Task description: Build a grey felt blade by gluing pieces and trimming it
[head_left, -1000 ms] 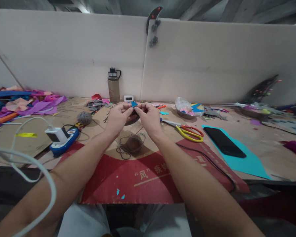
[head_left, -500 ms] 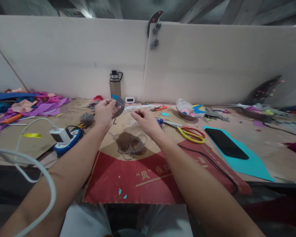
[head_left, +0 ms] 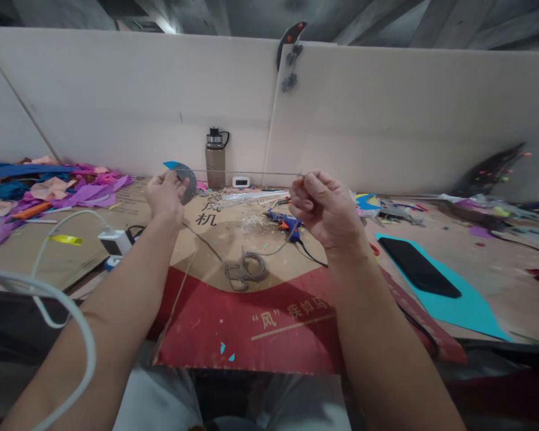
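Between the fingers of my left hand point(head_left: 166, 194) is a grey round disc point(head_left: 188, 187) with a blue patch at its upper left edge. A thin grey cord point(head_left: 247, 173) runs level and taut from the disc to my right hand point(head_left: 323, 206), which pinches it with curled fingers. More of the cord lies in a loose coil point(head_left: 253, 266) on the printed cardboard point(head_left: 247, 335) below. One strand climbs from the coil toward my left wrist, another toward my right hand. Behind my right hand rests a blue glue gun point(head_left: 287, 222), partly covered.
A bottle point(head_left: 215, 161) and a small white clock point(head_left: 241, 182) stand by the partition. Coloured fabric scraps point(head_left: 49, 185) pile up at left, near a white charger point(head_left: 115, 243). A black phone point(head_left: 417, 266) lies on turquoise sheet point(head_left: 467, 305) at right. A white cable point(head_left: 87, 347) loops across my left forearm.
My hands have spread apart: the right moved right and up, pulling the cord taut, and the left moved left with the disc. My right hand and forearm now cover the scissors.
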`<state>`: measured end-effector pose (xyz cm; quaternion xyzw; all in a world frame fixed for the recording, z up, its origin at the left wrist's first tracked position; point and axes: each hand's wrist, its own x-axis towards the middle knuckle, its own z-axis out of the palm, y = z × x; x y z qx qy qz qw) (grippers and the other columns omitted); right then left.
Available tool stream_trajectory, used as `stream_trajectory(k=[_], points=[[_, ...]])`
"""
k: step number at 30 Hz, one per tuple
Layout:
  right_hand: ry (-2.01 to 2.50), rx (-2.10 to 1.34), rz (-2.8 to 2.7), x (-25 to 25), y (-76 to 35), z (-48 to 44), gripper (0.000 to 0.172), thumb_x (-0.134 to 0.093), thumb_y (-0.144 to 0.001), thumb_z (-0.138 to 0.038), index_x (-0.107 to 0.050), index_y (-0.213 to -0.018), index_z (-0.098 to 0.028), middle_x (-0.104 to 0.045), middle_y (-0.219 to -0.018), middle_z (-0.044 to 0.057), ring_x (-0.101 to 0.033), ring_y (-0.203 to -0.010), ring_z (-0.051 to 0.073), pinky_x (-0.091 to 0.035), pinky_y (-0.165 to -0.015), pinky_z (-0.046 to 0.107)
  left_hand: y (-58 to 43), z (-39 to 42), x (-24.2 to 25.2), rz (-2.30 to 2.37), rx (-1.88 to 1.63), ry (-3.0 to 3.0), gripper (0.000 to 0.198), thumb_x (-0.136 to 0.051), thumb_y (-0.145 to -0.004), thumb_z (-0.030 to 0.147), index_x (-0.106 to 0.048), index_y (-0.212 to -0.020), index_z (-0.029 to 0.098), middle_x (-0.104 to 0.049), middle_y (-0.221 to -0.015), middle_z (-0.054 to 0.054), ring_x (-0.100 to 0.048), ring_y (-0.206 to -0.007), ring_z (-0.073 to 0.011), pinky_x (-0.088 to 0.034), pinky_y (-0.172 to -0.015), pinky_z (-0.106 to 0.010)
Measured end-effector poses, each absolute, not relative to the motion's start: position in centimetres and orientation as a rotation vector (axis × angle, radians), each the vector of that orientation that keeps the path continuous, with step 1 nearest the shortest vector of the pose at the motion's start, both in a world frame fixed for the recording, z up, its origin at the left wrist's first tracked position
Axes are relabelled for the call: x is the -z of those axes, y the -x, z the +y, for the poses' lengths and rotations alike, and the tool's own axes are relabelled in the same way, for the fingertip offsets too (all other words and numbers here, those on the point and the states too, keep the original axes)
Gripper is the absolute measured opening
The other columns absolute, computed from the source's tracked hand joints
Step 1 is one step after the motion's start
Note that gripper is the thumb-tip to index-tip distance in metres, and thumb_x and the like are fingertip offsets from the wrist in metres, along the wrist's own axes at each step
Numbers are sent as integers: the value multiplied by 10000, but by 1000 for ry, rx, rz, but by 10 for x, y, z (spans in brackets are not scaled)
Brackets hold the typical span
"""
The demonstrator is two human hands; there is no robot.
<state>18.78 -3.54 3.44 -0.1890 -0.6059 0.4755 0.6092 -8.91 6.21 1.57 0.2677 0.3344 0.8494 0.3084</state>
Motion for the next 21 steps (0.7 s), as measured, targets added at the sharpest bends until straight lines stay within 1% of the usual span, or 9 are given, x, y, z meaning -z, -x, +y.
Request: stream_trajectory(k=[3,6,7,9,11,14,17,19,21], points=[[249,-1132,-1517,-38,-196,-47,258,-627,-781,-484,-624,-713,-236,-448,-681,-22,-340,-502,62,-260,-399,190,91,60,-19,870,-2254,-667,187,-536,-815,82,-503,-654,172,-599,-570,37,-622,-610,-71,-559,-738,-261],[95,-1161,-1862,-35,-201,-47,497,-491,-797,-645,-634,-582,-220,-510,-692,17,-465,-562,102,-405,-489,251,88,57,-20,866,-2226,-670,211,-544,-826,86,-499,-641,178,-587,-556,42,-626,-627,-73,-544,-730,-266],[153,-1139,-1950,-33,-202,-44,566,-433,-799,-686,-627,-559,-212,-541,-701,34,-506,-600,123,-441,-545,281,86,57,-20,870,-2217,-682,209,-552,-820,86,-499,-641,178,-580,-550,46,-624,-624,-72,-540,-732,-265],[516,-987,-1990,-27,-202,-34,628,-342,-821,-705,-617,-573,-198,-592,-712,61,-550,-658,151,-457,-625,306,81,55,-18,869,-2212,-723,191,-560,-811,89,-504,-649,174,-579,-555,54,-613,-598,-66,-538,-746,-270],[1049,-671,-1877,-18,-200,-19,587,-334,-855,-648,-610,-626,-182,-607,-687,66,-554,-654,157,-433,-623,290,76,54,-16,846,-2193,-791,159,-551,-818,95,-521,-675,158,-598,-593,52,-603,-580,-56,-533,-770,-288],[1741,-205,-1839,1,-199,5,419,-480,-831,-523,-624,-702,-151,-632,-686,96,-589,-721,207,-409,-643,292,67,51,-14,809,-2151,-862,102,-558,-811,102,-566,-717,140,-633,-658,34,-610,-592,-62,-531,-778,-298],[2053,-200,-1870,23,-198,24,306,-565,-786,-410,-651,-733,-121,-661,-787,160,-614,-839,259,-421,-695,307,57,46,-12,742,-2125,-908,57,-617,-761,135,-594,-710,145,-644,-665,11,-611,-588,-80,-552,-745,-289],[2047,-305,-1862,35,-197,32,183,-604,-738,-301,-663,-748,-128,-674,-836,159,-618,-882,265,-428,-722,301,51,43,-10,702,-2074,-960,51,-646,-738,153,-605,-708,145,-644,-665,4,-613,-598,-78,-560,-742,-274],[2047,-360,-1819,43,-197,37,129,-594,-717,-238,-666,-747,-135,-677,-826,148,-628,-860,259,-438,-706,294,47,40,-8,680,-2012,-996,55,-664,-724,158,-612,-719,141,-650,-688,-5,-620,-620,-80,-564,-742,-272]])
